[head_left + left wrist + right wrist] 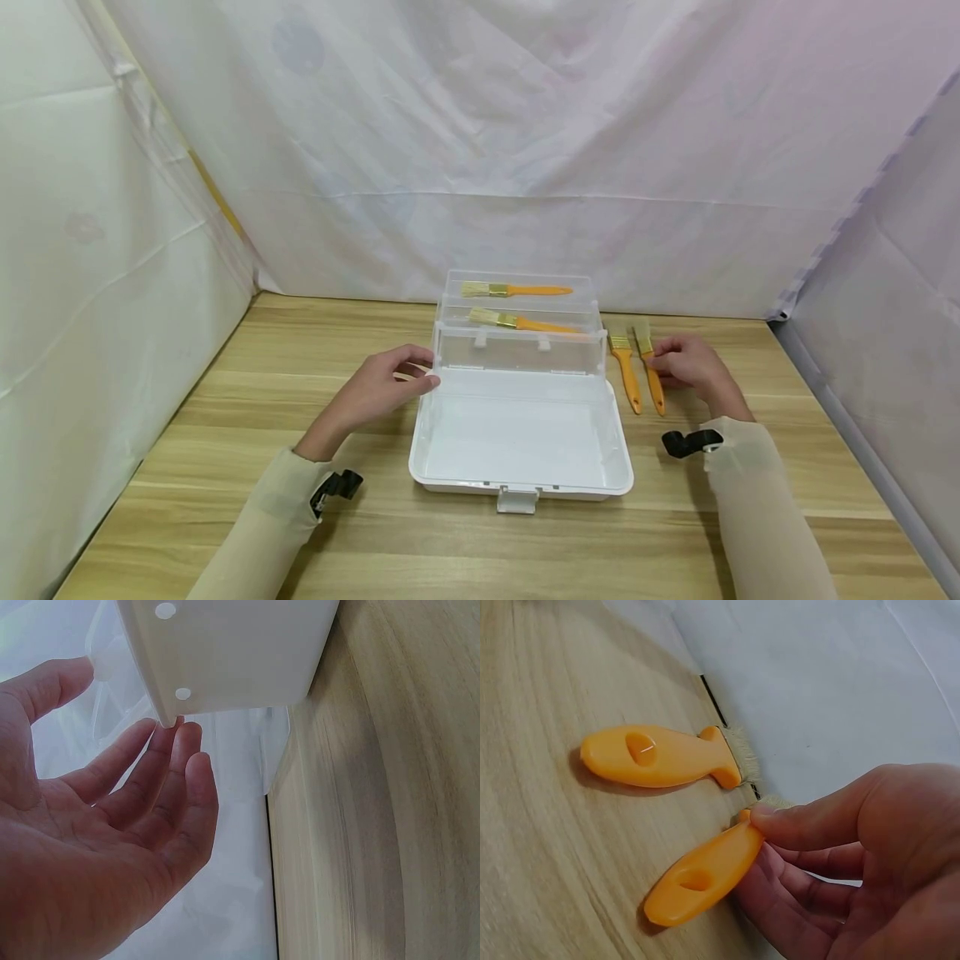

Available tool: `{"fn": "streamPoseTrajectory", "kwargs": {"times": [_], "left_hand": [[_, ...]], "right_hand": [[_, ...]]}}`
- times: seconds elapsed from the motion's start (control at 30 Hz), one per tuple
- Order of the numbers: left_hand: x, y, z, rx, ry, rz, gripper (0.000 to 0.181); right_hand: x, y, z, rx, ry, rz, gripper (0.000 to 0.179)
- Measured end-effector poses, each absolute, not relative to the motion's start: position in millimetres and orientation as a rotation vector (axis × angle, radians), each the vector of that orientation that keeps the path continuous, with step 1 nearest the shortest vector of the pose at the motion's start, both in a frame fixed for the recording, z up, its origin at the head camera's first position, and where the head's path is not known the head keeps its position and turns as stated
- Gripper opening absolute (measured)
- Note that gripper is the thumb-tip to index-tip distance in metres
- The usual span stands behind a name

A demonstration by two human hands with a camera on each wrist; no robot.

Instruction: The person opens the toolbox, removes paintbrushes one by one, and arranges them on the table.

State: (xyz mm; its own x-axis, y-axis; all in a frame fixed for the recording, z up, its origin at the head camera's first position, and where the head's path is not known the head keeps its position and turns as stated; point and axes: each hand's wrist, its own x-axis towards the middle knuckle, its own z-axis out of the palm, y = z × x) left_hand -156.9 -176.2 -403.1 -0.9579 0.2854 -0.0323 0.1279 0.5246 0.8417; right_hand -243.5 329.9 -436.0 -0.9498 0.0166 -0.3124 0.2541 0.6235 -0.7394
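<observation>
A white plastic box [525, 486] stands with its clear lid and tiers [517, 350] raised at the back. One paintbrush [540, 291] lies in the upper tier, another paintbrush [543, 326] in the tier below. My left hand [378, 387] is at the box's left side; in the left wrist view its loosely bent fingers [199, 780] touch the corner of the white wall [240, 660]. To the right of the box, my right hand [693, 367] pinches a paintbrush [705, 881] with an orange handle, thumb near its neck. Beside it, a matching paintbrush [628, 379] lies on the table.
A latch [517, 500] hangs at the box's front edge. The wooden table [300, 517] is bordered by a white cloth backdrop [525, 150] behind and cloth on both sides. Black wrist cameras [690, 442] are strapped over the beige sleeves.
</observation>
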Motion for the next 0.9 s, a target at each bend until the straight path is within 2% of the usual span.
{"fn": "streamPoseTrajectory", "kwargs": {"times": [0.9], "left_hand": [[-156.1, -175.9, -401.5, 0.355, 2.592, 1.406, 0.04]], "right_hand": [[-241.3, 324.4, -432.9, 0.295, 2.738, -1.03, 0.034]]}}
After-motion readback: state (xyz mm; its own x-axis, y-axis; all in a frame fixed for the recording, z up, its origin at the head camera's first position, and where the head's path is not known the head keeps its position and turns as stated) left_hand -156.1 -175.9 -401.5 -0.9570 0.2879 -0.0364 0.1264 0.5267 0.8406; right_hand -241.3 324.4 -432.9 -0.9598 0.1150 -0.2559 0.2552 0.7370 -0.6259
